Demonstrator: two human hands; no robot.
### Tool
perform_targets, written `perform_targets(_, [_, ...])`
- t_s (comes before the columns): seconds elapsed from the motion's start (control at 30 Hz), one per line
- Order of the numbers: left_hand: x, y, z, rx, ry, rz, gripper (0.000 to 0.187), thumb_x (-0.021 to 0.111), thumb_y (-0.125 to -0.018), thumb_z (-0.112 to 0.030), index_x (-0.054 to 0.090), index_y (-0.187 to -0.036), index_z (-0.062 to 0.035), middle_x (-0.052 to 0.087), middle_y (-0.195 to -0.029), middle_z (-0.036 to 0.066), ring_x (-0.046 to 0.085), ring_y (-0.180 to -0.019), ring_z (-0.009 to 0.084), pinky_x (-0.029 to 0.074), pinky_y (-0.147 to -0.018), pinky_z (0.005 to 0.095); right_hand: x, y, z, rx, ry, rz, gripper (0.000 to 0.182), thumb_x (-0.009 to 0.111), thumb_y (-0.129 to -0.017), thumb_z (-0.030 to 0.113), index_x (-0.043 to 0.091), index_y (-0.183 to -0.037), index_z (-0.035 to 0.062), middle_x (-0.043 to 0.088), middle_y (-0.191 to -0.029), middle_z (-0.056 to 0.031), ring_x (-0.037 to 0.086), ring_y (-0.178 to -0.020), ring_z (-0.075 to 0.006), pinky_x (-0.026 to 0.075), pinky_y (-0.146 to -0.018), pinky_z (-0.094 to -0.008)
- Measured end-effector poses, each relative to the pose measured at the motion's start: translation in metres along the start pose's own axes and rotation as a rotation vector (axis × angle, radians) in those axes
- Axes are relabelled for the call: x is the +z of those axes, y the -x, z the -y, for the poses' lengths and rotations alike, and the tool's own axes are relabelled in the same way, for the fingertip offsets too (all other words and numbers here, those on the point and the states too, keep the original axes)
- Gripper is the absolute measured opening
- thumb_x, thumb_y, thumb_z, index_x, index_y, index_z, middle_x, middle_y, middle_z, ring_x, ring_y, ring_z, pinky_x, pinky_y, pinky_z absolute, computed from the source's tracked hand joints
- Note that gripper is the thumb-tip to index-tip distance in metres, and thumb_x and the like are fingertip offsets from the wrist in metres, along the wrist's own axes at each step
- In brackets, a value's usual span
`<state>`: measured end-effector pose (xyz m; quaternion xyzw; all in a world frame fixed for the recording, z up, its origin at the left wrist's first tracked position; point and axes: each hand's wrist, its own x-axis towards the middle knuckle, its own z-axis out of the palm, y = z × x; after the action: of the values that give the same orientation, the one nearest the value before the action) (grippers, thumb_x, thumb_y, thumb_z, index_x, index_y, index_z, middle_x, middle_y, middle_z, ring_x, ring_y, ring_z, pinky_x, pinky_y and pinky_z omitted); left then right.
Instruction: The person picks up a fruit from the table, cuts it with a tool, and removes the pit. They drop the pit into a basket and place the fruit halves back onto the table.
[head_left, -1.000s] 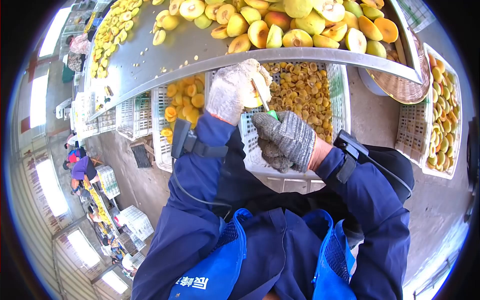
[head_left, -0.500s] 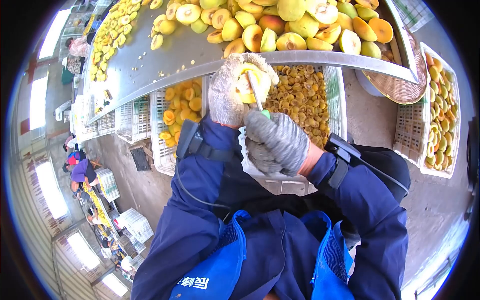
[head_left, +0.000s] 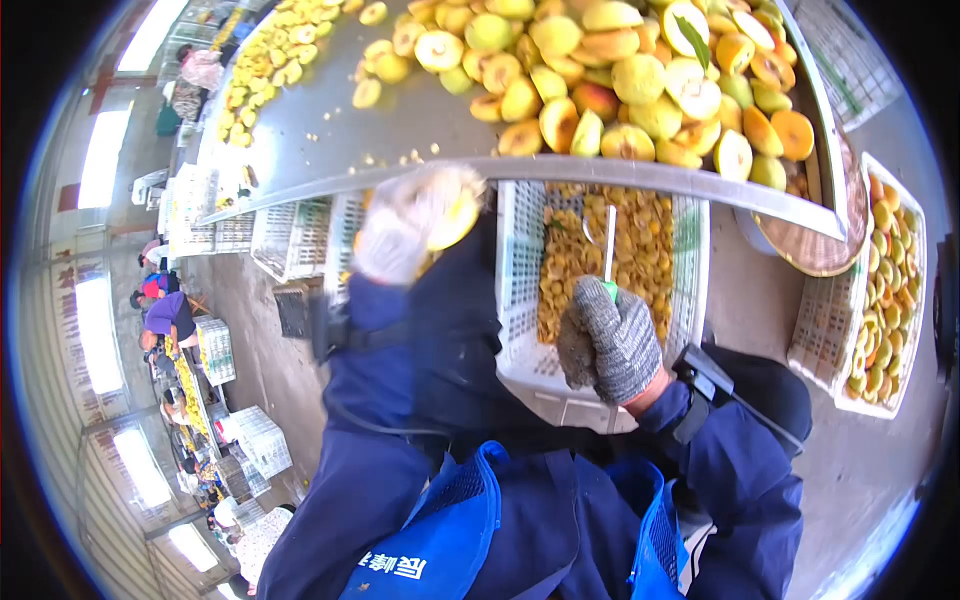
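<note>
Stainless sorting table (head_left: 330, 130) carried heaped peach halves (head_left: 620, 90). Her left hand (head_left: 400, 225), blurred, clutched a pitted peach half (head_left: 455, 210) near the table's edge; the right hand (head_left: 610, 340) clenched a pitting knife (head_left: 608, 245) above the white crate (head_left: 515, 300) of pits. Keeping the blade pointed away and the wrist steady probably suited this step.

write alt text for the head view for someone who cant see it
A gloved left hand, motion-blurred, holds a yellow peach half, while the gloved right hand holds a pitting tool over a white crate of pits, below a steel table of halved peaches.
</note>
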<state>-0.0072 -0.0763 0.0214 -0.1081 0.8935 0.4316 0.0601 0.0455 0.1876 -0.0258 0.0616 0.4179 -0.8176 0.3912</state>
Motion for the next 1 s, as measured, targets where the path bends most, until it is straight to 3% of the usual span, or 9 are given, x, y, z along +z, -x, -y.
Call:
perform_targets(0.03, [-0.039, 0.005, -0.009, 0.311, -0.387, 0.111, 0.022, 0.066, -0.086, -0.02, 0.071, -0.102, -0.006, 0.071, -0.106, 0.013, 0.068, -0.103, 0.0271, 0.053, -0.091, 0.032, 0.002, 0.001, 0.002, 0.044, -0.038, -0.063, 0.043, 0.053, -0.102, 0.039, 0.055, -0.075, 0.0058, 0.052, -0.051, -0.0037, 0.049, -0.039, -0.0131, 0.038, -0.038, -0.0287])
perform_targets(0.13, [-0.115, -0.024, 0.019, -0.062, -0.572, -0.089, 0.038, 0.066, -0.084, -0.03, 0.069, -0.117, -0.012, 0.069, -0.117, 0.014, 0.064, -0.112, 0.03, 0.048, -0.1, 0.037, 0.001, -0.005, 0.002, 0.029, 0.02, -0.055, 0.043, 0.054, -0.102, 0.037, 0.056, -0.072, 0.0054, 0.054, -0.052, -0.0037, 0.05, -0.041, -0.012, 0.038, -0.04, -0.028])
perform_targets(0.3, [-0.168, -0.228, 0.146, 0.029, -0.379, -0.634, 0.052, 0.067, -0.085, -0.038, 0.063, -0.123, -0.0027, 0.066, -0.116, 0.022, 0.064, -0.109, 0.0342, 0.05, -0.093, 0.039, -0.003, -0.007, -0.001, 0.155, 0.12, -0.079, 0.038, 0.057, -0.101, 0.035, 0.059, -0.079, 0.004, 0.056, -0.055, -0.0038, 0.052, -0.043, -0.0122, 0.04, -0.041, -0.0282])
perform_targets(0.37, [-0.143, -0.24, 0.136, -0.188, -0.738, -0.421, 0.078, 0.083, -0.072, -0.04, 0.056, -0.132, 0.0029, 0.071, -0.103, 0.019, 0.067, -0.098, 0.0262, 0.052, -0.088, 0.0338, -0.005, -0.011, -0.004, 0.19, 0.169, -0.09, 0.037, 0.057, -0.1, 0.035, 0.059, -0.08, 0.0038, 0.056, -0.055, -0.0043, 0.052, -0.043, -0.0124, 0.04, -0.041, -0.0283])
perform_targets(0.53, [-0.103, -0.202, 0.121, -0.234, 0.008, -0.437, 0.053, 0.083, -0.073, -0.028, 0.066, -0.117, -0.0028, 0.07, -0.092, 0.006, 0.063, -0.067, 0.0164, 0.051, -0.059, 0.0315, 0.0, -0.02, 0.005, 0.155, 0.245, -0.079, 0.038, 0.057, -0.101, 0.035, 0.058, -0.081, 0.003, 0.054, -0.053, -0.004, 0.051, -0.041, -0.0123, 0.039, -0.04, -0.0288])
perform_targets(0.7, [-0.077, -0.122, 0.069, -0.308, -0.094, -0.265, 0.042, 0.078, -0.074, -0.008, 0.065, -0.114, -0.0018, 0.07, -0.096, 0.01, 0.064, -0.077, 0.015, 0.052, -0.067, 0.0316, -0.001, -0.026, -0.008, 0.032, 0.349, -0.1, 0.04, 0.059, -0.099, 0.037, 0.058, -0.076, 0.0038, 0.055, -0.054, -0.0031, 0.053, -0.043, -0.0116, 0.039, -0.041, -0.0286])
perform_targets(0.77, [-0.067, -0.1, 0.051, -0.052, 0.036, -0.321, 0.038, 0.078, -0.073, -0.008, 0.065, -0.108, -0.0022, 0.069, -0.098, 0.008, 0.064, -0.085, 0.0127, 0.053, -0.074, 0.0307, 0.003, -0.021, 0.008, 0.117, 0.328, -0.093, 0.04, 0.06, -0.098, 0.036, 0.06, -0.077, 0.0016, 0.058, -0.057, -0.0071, 0.057, -0.049, -0.0167, 0.042, -0.046, -0.0324])
perform_targets(0.87, [-0.033, -0.05, 0.012, 0.222, 0.233, -0.2, 0.036, 0.078, -0.075, -0.005, 0.064, -0.107, -0.0032, 0.067, -0.1, 0.004, 0.063, -0.094, 0.0116, 0.054, -0.084, 0.0285, 0.006, -0.016, 0.012, -0.18, 0.565, -0.116, 0.036, 0.06, -0.098, 0.032, 0.064, -0.086, -0.0013, 0.058, -0.063, -0.0176, 0.059, -0.058, -0.0297, 0.046, -0.057, -0.0418])
perform_targets(1.0, [0.023, 0.006, -0.05, 0.261, 0.478, 0.071, 0.029, 0.077, -0.081, -0.004, 0.062, -0.105, -0.0048, 0.066, -0.101, 0.004, 0.063, -0.092, 0.0125, 0.056, -0.083, 0.0298, 0.0, -0.017, 0.026, -0.262, 0.502, -0.203, 0.034, 0.059, -0.098, 0.031, 0.063, -0.085, -0.0006, 0.056, -0.06, -0.0116, 0.057, -0.055, -0.0223, 0.044, -0.053, -0.0367])
